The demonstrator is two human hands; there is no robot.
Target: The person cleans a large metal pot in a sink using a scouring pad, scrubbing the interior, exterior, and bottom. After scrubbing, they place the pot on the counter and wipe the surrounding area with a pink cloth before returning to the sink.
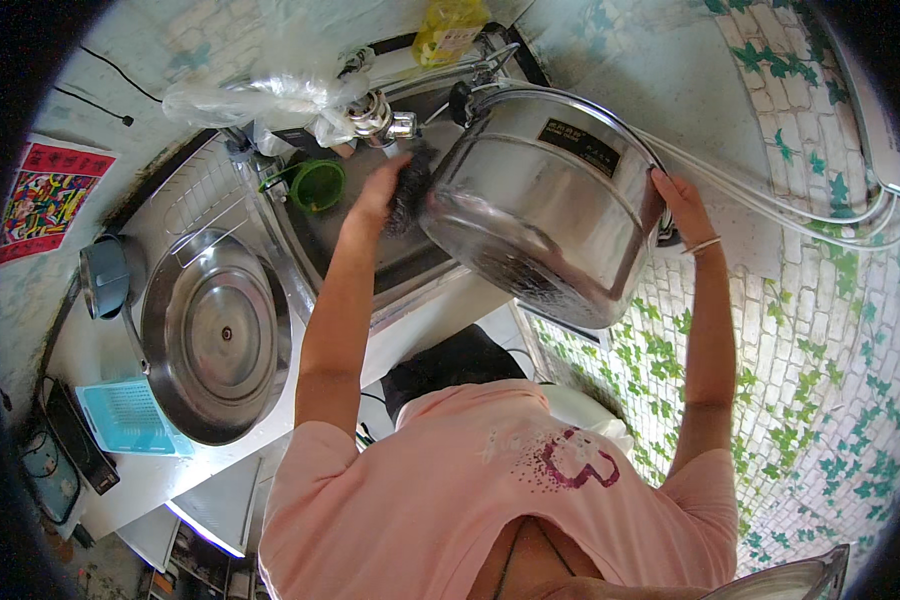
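A large stainless-steel pot (532, 202) is tilted on its side over the right part of the sink (360, 262), its outer wall and wet-looking base facing me. My right hand (679, 202) grips the pot's rim on the right, thumb on the outside; the other fingers are hidden behind it. In my left hand (385, 187) is a dark scouring pad (412, 187), which appears to be of wire mesh and is blurred. The pad is close against the pot's left side; whether it touches cannot be made out. A chrome faucet (381, 124) stands just beyond my left hand.
A green strainer (317, 185) sits at the sink's left side. On the counter lie a wide steel lid (225, 334), a wire rack (206, 199), a grey-blue pot (105, 277) and a light-blue plastic basket (131, 416). A yellow bottle (450, 34) stands behind the sink. White hoses (765, 195) run along the right wall.
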